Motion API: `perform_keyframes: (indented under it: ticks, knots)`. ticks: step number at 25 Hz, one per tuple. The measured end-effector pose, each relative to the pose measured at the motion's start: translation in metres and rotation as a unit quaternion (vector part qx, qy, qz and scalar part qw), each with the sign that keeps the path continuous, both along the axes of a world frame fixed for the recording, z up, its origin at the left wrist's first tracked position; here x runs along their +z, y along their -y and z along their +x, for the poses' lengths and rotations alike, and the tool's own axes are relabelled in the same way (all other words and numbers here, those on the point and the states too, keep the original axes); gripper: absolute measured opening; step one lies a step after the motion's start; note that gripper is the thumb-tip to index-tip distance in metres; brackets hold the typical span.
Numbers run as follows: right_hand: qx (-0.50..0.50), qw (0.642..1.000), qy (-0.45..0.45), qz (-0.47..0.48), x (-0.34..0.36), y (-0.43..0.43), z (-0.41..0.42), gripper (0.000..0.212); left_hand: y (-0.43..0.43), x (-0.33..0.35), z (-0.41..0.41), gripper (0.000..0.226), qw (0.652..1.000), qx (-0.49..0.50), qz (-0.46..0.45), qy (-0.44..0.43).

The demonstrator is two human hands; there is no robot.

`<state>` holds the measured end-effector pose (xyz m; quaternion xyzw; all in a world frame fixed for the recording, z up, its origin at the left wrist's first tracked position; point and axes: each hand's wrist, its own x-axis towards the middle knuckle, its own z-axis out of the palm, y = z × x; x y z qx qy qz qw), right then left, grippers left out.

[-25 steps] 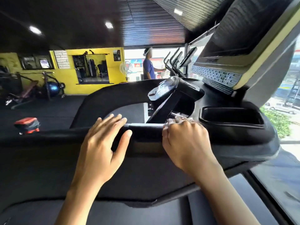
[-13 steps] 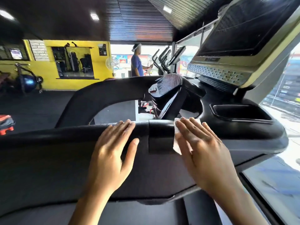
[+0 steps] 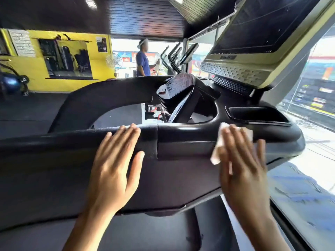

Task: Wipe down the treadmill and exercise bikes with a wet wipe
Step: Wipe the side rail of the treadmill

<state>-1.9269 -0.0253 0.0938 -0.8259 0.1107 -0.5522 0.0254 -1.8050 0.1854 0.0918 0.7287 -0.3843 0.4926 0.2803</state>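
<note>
I see left hand (image 3: pixel 112 171) flat on bar (image 3: pixel 72 140), centre | right hand (image 3: pixel 243 171) flat, fingers straight, pressing wipe (image 3: pixel 218 147) to bar, centre right | wipe's long axis near vertical, crossing the left-to-right bar

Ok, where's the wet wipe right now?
Head view, right of centre: the wet wipe is pressed flat by the right hand onto the treadmill handlebar, just below the black tray; the left hand rests further left.

Console housing (image 3: pixel 183 98) beyond handlebar (image 3: pixel 181 134)
</note>
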Motion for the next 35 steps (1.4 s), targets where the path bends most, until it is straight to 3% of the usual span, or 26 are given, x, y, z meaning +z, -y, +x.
perform_keyframes:
  ticks: [3, 6, 9, 12, 15, 20, 24, 26, 30, 33, 35]
  knots:
    - [0.007, 0.998, 0.033, 0.057, -0.006, -0.006, 0.006, 0.042, 0.012, 0.002, -0.005, 0.039, 1.0, 0.007, -0.008, 0.01]
    - [0.14, 0.99, -0.007, -0.027, -0.019, -0.031, 0.017, 0.043, 0.035, 0.006, -0.017, 0.039, 0.999, -0.023, 0.013, 0.029]
    - [0.131, 0.989, 0.009, -0.065, -0.022, 0.019, 0.001, 0.036, 0.057, 0.002, -0.029, 0.04, 0.997, -0.043, 0.045, 0.055]
    - [0.054, 0.996, 0.067, 0.011, -0.03, 0.077, -0.025, 0.038, 0.072, 0.001, -0.034, 0.038, 0.997, -0.029, 0.031, 0.062]
    - [0.055, 0.984, 0.12, 0.117, -0.032, 0.075, -0.027, 0.041, 0.09, 0.002, -0.042, 0.037, 0.997, -0.032, 0.028, 0.069]
    - [0.116, 0.992, 0.047, -0.023, -0.043, 0.063, -0.022, 0.041, 0.113, -0.004, -0.054, 0.039, 0.997, -0.026, 0.035, 0.064]
    - [0.101, 0.977, 0.133, 0.13, -0.037, 0.104, -0.033, 0.042, 0.12, -0.007, -0.059, 0.038, 0.999, -0.01, -0.001, 0.048]
    - [0.115, 0.985, 0.092, 0.09, -0.05, 0.079, -0.025, 0.045, 0.121, -0.007, -0.06, 0.037, 0.999, -0.015, -0.009, 0.043]
    - [0.145, 0.986, 0.001, -0.081, -0.095, 0.061, -0.019, 0.044, 0.117, -0.011, -0.058, 0.043, 0.999, -0.009, 0.021, 0.042]
    - [0.064, 0.997, 0.034, -0.038, -0.088, 0.085, -0.023, 0.043, 0.109, -0.023, -0.055, 0.05, 0.997, 0.028, 0.052, 0.05]
    - [0.09, 0.995, 0.039, -0.008, -0.085, 0.073, -0.02, 0.045, 0.106, -0.037, -0.057, 0.054, 0.996, 0.047, 0.055, 0.047]
